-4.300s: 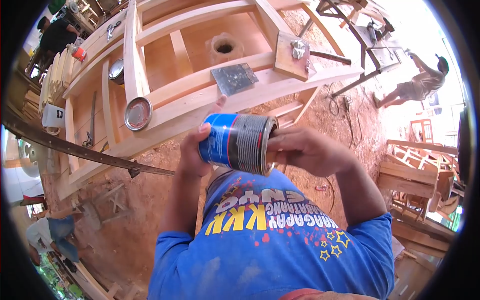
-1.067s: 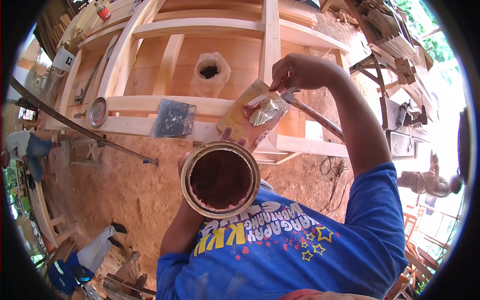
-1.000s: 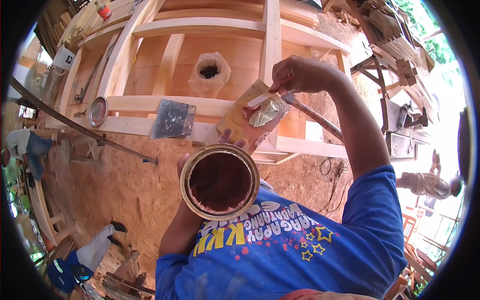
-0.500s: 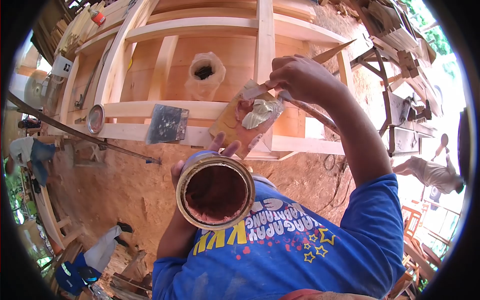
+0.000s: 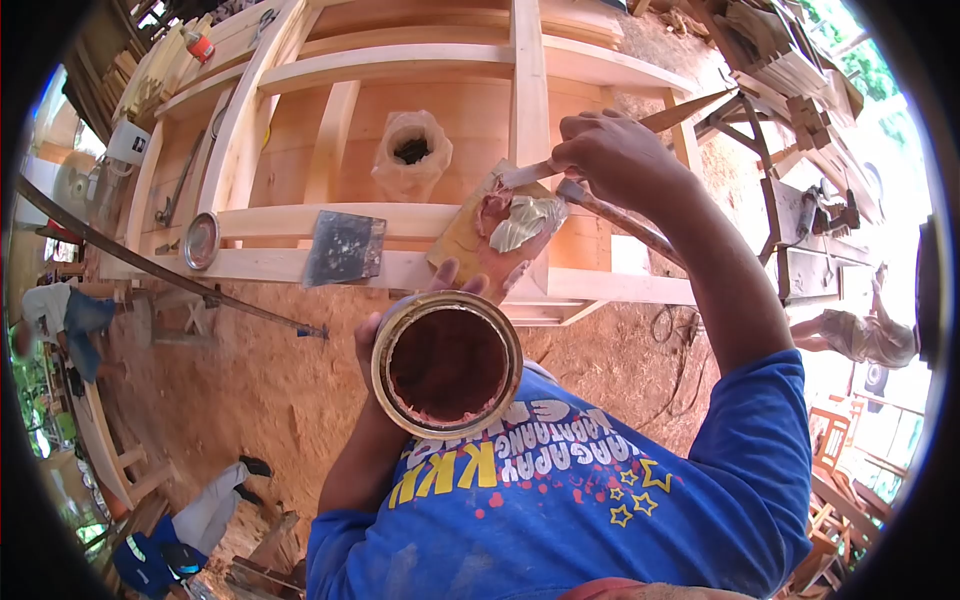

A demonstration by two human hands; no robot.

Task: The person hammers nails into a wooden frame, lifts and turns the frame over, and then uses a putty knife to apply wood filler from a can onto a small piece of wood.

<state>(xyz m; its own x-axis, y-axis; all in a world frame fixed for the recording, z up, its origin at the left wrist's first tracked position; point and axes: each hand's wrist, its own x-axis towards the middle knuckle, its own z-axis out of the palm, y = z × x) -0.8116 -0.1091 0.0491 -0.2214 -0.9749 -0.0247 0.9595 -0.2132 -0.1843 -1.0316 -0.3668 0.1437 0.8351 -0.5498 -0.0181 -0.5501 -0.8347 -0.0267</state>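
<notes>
My left hand (image 5: 450, 280) is wrapped round an open can (image 5: 447, 365) with reddish-brown paste inside, its mouth facing the camera. Just above the can lies a flat board (image 5: 462, 240) bearing pink paste and a cream-coloured lump (image 5: 524, 222). The fingers of my right hand (image 5: 615, 160) grip a putty knife (image 5: 527, 175), whose blade touches the paste at the board's upper edge. Part of its handle is hidden by the fingers. A hammer-like tool (image 5: 625, 220) lies under my right wrist. Left of the board, a dark flat scraper plate (image 5: 344, 248) rests on the wooden frame.
A wooden frame (image 5: 400, 62) spans the top, with a plastic bag (image 5: 412, 155) inside it. A round lid (image 5: 201, 241) and a long bar (image 5: 150, 268) are at left. People are at far left (image 5: 75, 320), lower left (image 5: 190, 530) and right (image 5: 870, 335).
The can has shifted slightly up and right in view. My right hand and the putty knife have moved a little right. The person at right has changed posture.
</notes>
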